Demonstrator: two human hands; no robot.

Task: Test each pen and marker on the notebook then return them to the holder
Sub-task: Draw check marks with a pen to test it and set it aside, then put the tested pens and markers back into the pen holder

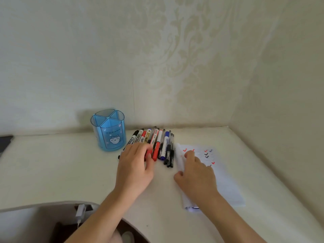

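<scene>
Markers: ends hidden under left hand, grip unclear; right hand flat on notebook, covering ticks.

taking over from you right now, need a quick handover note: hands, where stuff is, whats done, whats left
Left hand: lies on the row of pens and markers, fingertips at a red marker; whether it grips one is unclear.
Right hand: rests open on the notebook.
Things: the pens and markers lie side by side on the table, between the blue holder and the notebook. No pen stands in the holder.
Done: red, black and grey ticks are on the page, so some have been tested.
Left: which ones are untested cannot be told; all must go into the holder.
</scene>
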